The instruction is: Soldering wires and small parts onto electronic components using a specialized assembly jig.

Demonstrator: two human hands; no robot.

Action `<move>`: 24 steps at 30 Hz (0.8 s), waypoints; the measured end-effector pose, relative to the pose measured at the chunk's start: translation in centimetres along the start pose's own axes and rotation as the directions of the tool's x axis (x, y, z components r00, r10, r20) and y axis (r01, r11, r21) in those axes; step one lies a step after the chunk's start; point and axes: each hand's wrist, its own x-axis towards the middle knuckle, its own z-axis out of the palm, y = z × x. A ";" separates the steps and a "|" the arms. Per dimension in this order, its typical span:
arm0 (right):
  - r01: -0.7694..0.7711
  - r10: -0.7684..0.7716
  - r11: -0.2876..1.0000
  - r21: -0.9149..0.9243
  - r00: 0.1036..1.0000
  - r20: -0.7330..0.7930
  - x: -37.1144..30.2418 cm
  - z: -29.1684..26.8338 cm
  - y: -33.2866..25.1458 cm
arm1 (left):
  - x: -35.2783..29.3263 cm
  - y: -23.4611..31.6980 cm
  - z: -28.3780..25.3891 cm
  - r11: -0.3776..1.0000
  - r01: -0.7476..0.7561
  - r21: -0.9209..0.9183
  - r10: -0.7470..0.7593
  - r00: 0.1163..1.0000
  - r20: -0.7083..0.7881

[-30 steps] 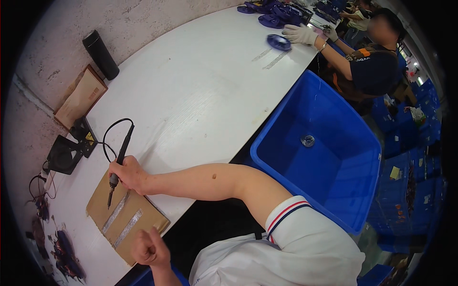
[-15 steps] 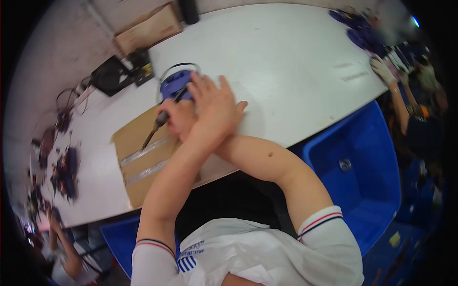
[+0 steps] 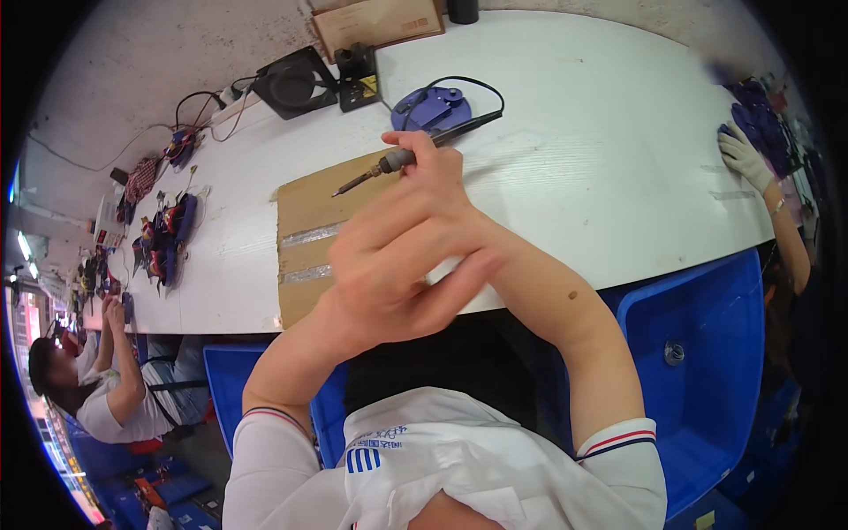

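Note:
My right hand point(image 3: 439, 168) grips a soldering iron point(image 3: 399, 160), its bare tip pointing down to the left above a brown cardboard sheet point(image 3: 309, 201). The iron's dark cord loops from its tail back to a round purple part point(image 3: 433, 109) lying on the white table. Closer to me, my left hand point(image 3: 406, 256) hangs in front of the right forearm, smeared by motion. Its thumb stands apart from the other fingers, and nothing shows in it. That hand covers part of the cardboard, which carries two strips of shiny tape.
Behind the cardboard stand a black fan-like box point(image 3: 296, 84), a small black stand point(image 3: 358, 78) and a carton point(image 3: 380, 25). Purple-and-black parts point(image 3: 164, 237) lie to the left. Blue bins point(image 3: 698, 371) flank me below the table edge. At right a co-worker's gloved hand point(image 3: 746, 159) handles purple parts; another person sits at left.
My left hand has come back toward me, away from the purple part. The iron has been raised and turned flatter. The view has shifted, moving the table things rightward and up.

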 end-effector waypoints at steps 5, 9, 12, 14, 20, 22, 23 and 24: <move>-0.047 0.048 0.992 0.119 0.999 -0.003 2.1 -0.3 -1.5 | -5.4 -3.5 -0.4 0.976 0.134 0.171 -0.164 0.971 0.173; -0.040 0.037 0.993 0.112 0.999 0.026 2.7 1.7 -2.1 | -6.9 -6.9 1.2 0.935 0.206 0.290 -0.273 0.939 0.210; -0.027 0.022 0.996 0.087 0.998 0.054 2.1 4.5 -3.4 | -4.6 -9.4 4.3 0.923 0.252 0.289 -0.306 0.939 0.157; -0.024 0.018 0.997 0.068 0.996 0.087 1.8 6.6 -4.0 | -4.3 -12.7 6.4 0.913 0.266 0.308 -0.332 0.924 0.188; 0.017 -0.026 0.998 0.057 0.986 0.167 0.6 7.6 -5.3 | -4.8 -14.8 8.4 0.843 0.149 0.517 -0.276 0.945 0.178; 0.021 -0.032 0.998 0.064 0.983 0.180 0.6 6.8 -5.5 | -4.9 -13.9 8.1 0.885 0.186 0.426 -0.314 0.915 0.252; 0.016 -0.028 0.998 0.068 0.984 0.174 0.8 6.2 -5.6 | -4.6 -13.1 8.1 0.889 0.170 0.424 -0.284 0.933 0.220; 0.014 -0.025 0.998 0.068 0.986 0.168 1.0 5.7 -5.9 | -4.0 -11.8 7.9 0.893 0.154 0.423 -0.253 0.949 0.187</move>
